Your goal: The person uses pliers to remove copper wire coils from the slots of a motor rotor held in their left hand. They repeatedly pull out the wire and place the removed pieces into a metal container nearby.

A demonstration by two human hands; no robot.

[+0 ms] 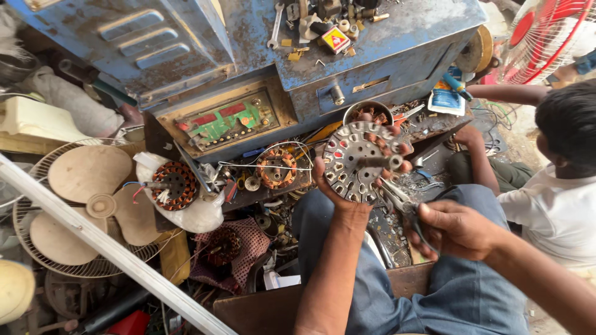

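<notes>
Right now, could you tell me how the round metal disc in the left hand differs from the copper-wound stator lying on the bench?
The metal disc, held up by the left hand, is grey with slots around it and a shaft stub at its centre. The wound stator lies loose on the bench, untouched, and carries orange-brown copper coils. The disc looks larger in the picture. The right hand brings pliers to the disc only. Both are round.

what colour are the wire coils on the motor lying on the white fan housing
Copper-orange, wound around a dark core; it rests on the white fan housing. Head view shows it.
</notes>
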